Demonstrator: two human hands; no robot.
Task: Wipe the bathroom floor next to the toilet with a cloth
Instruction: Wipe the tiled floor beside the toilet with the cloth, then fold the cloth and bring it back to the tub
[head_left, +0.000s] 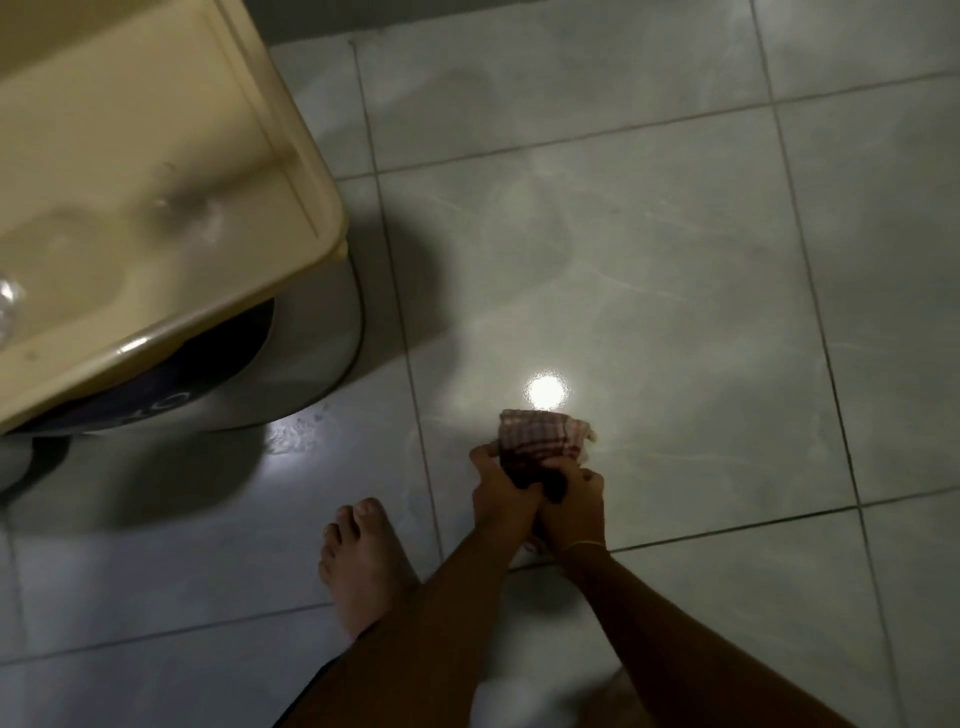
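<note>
both hands (537, 493) grip the checked cloth (540, 436), its near end hidden between them.

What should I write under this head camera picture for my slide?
Both hands grip a checked cloth above the tiled floor.

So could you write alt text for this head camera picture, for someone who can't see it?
Seen from above, a person's left hand and right hand together grip a checked cloth over a grey tiled floor. A bare foot stands to the left, and a cream toilet fills the upper left corner.
</note>
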